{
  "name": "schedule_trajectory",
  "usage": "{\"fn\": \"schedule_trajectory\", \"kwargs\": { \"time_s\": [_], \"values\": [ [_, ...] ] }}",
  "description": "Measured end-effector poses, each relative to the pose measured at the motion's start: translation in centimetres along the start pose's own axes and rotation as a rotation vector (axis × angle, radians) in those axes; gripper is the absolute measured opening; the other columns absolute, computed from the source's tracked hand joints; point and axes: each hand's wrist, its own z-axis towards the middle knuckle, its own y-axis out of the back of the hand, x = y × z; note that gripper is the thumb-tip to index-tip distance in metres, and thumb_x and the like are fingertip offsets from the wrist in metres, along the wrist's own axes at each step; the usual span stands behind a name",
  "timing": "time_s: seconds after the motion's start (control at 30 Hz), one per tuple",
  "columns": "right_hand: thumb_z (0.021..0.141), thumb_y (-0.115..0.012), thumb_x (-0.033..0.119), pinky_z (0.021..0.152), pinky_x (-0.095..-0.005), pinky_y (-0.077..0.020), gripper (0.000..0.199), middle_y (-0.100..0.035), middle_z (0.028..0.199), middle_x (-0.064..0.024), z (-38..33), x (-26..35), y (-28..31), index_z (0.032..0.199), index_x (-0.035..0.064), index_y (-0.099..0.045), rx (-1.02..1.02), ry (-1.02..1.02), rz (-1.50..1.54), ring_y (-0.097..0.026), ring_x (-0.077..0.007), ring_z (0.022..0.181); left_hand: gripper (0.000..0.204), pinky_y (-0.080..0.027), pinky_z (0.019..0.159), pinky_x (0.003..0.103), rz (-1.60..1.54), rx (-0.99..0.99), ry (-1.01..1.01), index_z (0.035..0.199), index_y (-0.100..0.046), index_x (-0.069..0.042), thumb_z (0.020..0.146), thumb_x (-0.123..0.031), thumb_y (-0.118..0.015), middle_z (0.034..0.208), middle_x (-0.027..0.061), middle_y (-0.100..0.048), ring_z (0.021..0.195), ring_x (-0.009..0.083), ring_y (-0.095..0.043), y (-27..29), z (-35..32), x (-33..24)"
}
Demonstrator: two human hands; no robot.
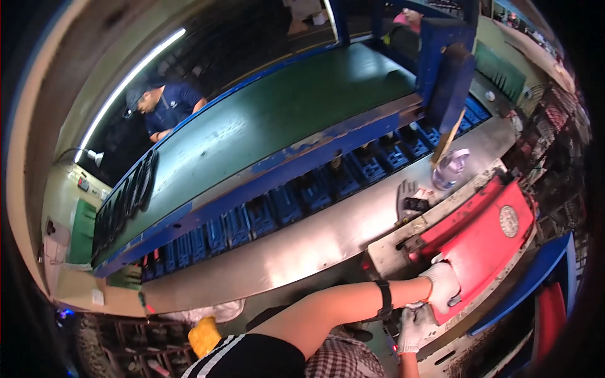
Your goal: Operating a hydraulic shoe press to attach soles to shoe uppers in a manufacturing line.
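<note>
Partly under left grip [443, 286], red panel [484, 246], beside right grip [413, 329], both closures unclear

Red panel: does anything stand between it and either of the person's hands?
Nothing visible does. The gloved left hand rests directly on the red panel, near its lower left end in the picture. The gloved right hand is beside that corner with no object between; whether it touches is unclear.
</note>
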Motion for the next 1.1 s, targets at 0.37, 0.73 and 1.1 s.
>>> {"fn": "schedule_trajectory", "kwargs": {
  "time_s": [0.37, 0.73, 1.1],
  "values": [
    [0.092, -0.066, 0.002, 0.08, -0.0312, -0.0502, 0.012, -0.068, 0.094, -0.0051, 0.6, -2.9, -0.3, 0.103, -0.0044, -0.064, -0.062, -0.053, 0.07, -0.058, -0.0115, 0.087, 0.038, -0.056, 0.064, 0.049, 0.037, 0.006, 0.022, 0.07, -0.078, -0.008, 0.06, -0.044, -0.077, 0.067, 0.0185, -0.07, 0.065, 0.0381, -0.071, 0.3, -0.2, -0.3],
    [0.091, -0.068, 0.003, 0.083, -0.0344, -0.0519, 0.018, -0.068, 0.096, -0.0081, 0.3, -2.0, -0.1, 0.106, -0.0059, -0.065, -0.012, -0.013, -0.019, -0.06, -0.0159, 0.089, 0.036, -0.053, 0.06, 0.05, 0.015, 0.008, -0.008, 0.069, -0.077, -0.01, 0.064, -0.046, -0.074, 0.062, 0.0169, -0.067, 0.059, 0.0379, -0.068, 0.1, -0.1, -0.1],
    [0.098, -0.063, 0.004, 0.091, -0.0352, -0.0514, 0.021, -0.067, 0.103, -0.0104, -0.3, -0.1, 0.1, 0.115, -0.0076, -0.062, -0.019, -0.182, 0.071, -0.061, -0.0193, 0.095, 0.035, -0.054, 0.062, 0.046, 0.011, 0.028, 0.077, 0.068, -0.08, -0.014, 0.052, -0.045, -0.077, 0.065, 0.014, -0.07, 0.063, 0.0345, -0.07, -1.5, 0.4, -0.1]
  ]
}}
